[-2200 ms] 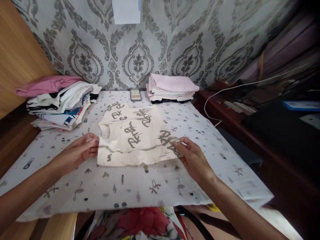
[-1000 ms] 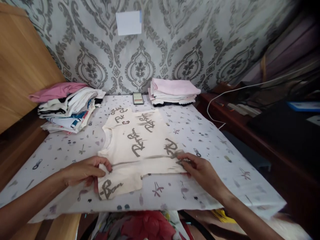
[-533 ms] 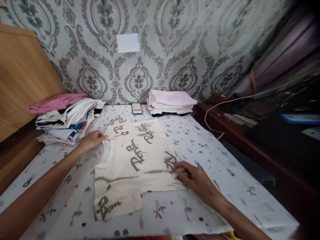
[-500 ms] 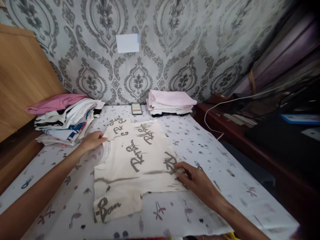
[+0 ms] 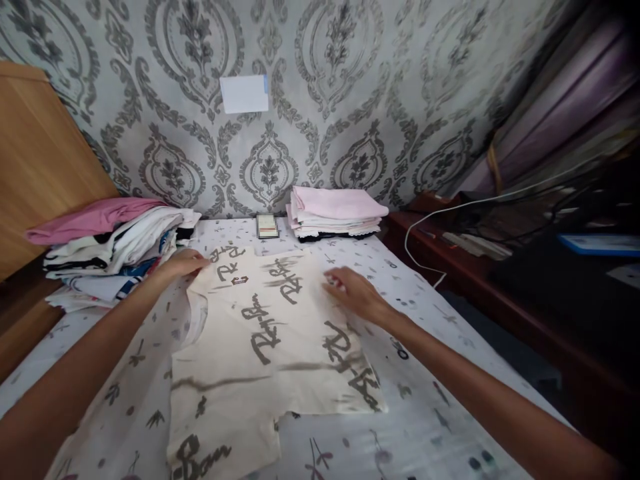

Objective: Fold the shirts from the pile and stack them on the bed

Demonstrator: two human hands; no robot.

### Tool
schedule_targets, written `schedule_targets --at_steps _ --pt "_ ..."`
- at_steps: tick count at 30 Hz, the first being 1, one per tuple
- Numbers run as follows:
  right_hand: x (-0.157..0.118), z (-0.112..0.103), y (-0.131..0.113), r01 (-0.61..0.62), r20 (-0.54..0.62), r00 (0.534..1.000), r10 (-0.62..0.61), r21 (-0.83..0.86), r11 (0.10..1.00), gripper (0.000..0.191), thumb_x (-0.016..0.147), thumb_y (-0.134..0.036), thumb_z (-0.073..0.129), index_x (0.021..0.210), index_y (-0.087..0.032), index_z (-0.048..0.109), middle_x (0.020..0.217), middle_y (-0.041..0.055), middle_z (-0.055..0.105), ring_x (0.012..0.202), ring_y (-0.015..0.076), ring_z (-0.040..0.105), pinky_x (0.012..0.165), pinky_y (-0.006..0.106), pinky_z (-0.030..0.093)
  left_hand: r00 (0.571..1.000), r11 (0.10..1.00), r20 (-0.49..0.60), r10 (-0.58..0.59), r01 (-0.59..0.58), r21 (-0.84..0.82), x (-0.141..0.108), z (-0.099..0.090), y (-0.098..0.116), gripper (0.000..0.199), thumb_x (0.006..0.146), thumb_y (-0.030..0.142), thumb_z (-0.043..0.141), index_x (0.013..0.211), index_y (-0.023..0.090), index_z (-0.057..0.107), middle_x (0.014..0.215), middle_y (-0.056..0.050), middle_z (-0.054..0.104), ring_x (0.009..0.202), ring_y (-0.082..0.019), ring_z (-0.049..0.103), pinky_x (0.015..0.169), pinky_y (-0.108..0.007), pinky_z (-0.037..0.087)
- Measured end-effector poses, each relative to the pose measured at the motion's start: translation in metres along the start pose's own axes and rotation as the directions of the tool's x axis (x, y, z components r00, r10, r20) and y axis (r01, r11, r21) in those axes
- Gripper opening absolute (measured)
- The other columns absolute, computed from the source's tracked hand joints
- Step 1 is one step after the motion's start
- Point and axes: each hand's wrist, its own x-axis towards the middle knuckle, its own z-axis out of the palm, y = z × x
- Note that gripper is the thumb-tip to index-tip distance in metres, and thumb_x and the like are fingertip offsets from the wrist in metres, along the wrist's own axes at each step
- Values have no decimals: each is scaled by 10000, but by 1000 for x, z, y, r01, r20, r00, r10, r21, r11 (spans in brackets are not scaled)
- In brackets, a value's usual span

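Note:
A cream T-shirt (image 5: 225, 333) with dark brush-style lettering lies spread flat on the patterned white sheet (image 5: 425, 427). Its sleeves and neck end point toward me. At the far left corner, my left hand (image 5: 187, 263) pinches the shirt's edge, lifting that side slightly so the paler inside shows. My right hand (image 5: 353, 293) is at the shirt's right edge, toward the far end, with fingers curled but apart; whether they touch the cloth is unclear.
A tall pile of clothes (image 5: 120, 247) stands at the left by a wooden panel (image 5: 50, 160). Folded pink and white clothes (image 5: 340, 203) are stacked at the wall, beside a small box (image 5: 267, 227). A white cable (image 5: 415, 250) hangs over the dark red furniture (image 5: 480, 293) at right.
My right hand has moved from the shirt's near right sleeve up along its right edge, away from me. My left hand stays on the far left corner. The view has shifted slightly.

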Motion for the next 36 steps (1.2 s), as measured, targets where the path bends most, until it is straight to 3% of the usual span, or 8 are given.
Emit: schedule_targets --at_steps 4,7,11,19,24,29,32,36 --pt "91 26 -1 -122 -46 992 118 -101 987 344 896 -354 589 1178 -157 606 1185 147 613 1000 242 600 789 321 461 990 997 -135 -50 57 45 36 20 19 221 630 389 680 663 203 565 670 -49 645 708 -236 628 581 -285 400" --pt "126 42 1 -159 -49 987 154 -110 981 217 860 -305 616 1002 -142 637 1096 145 632 977 250 582 710 295 422 985 996 -171 -17 32 83 54 27 21 194 587 300 710 641 199 554 672 -40 638 750 -242 618 614 -291 380" --pt "136 45 8 -186 -71 981 179 -101 977 61 845 -226 578 863 -175 608 897 72 647 833 201 567 654 276 363 973 990 -205 105 -83 114 62 24 23 106 671 266 655 703 189 589 722 -10 627 786 -206 589 651 -272 360" --pt "138 49 24 -202 -245 952 181 -63 977 204 863 -222 476 1032 -212 589 915 85 664 853 261 580 692 339 406 926 971 -311 213 -167 171 70 34 34 110 850 231 555 940 201 609 908 -52 668 908 -222 584 751 -289 389" --pt "114 53 22 -20 -309 951 -6 -81 996 401 857 -271 496 1237 -160 564 1232 181 599 1101 333 564 904 457 458 902 941 -291 320 -267 207 38 40 33 323 916 260 505 1227 178 532 1173 -115 619 1066 -234 577 922 -337 425" --pt "47 58 4 386 -66 915 -398 -146 911 474 973 -401 418 1383 -178 503 1503 157 462 1376 314 420 1111 493 354 792 772 53 608 -605 194 -48 54 25 500 990 448 374 1423 203 419 1478 -125 452 1334 -283 454 1100 -405 367" --pt "18 57 12 373 43 928 -371 -180 910 498 1007 -420 345 1398 -160 511 1496 160 487 1401 294 415 1141 488 330 784 748 175 595 -621 235 -85 64 9 569 1004 512 293 1468 201 399 1589 -118 350 1471 -293 290 1203 -456 215" --pt "-1 47 40 201 -33 976 -213 -227 953 508 1004 -408 333 1367 -129 554 1462 185 521 1384 319 445 1142 518 338 820 776 105 563 -568 273 -97 67 -13 600 1003 508 237 1459 169 430 1591 -126 365 1487 -284 276 1214 -477 192"
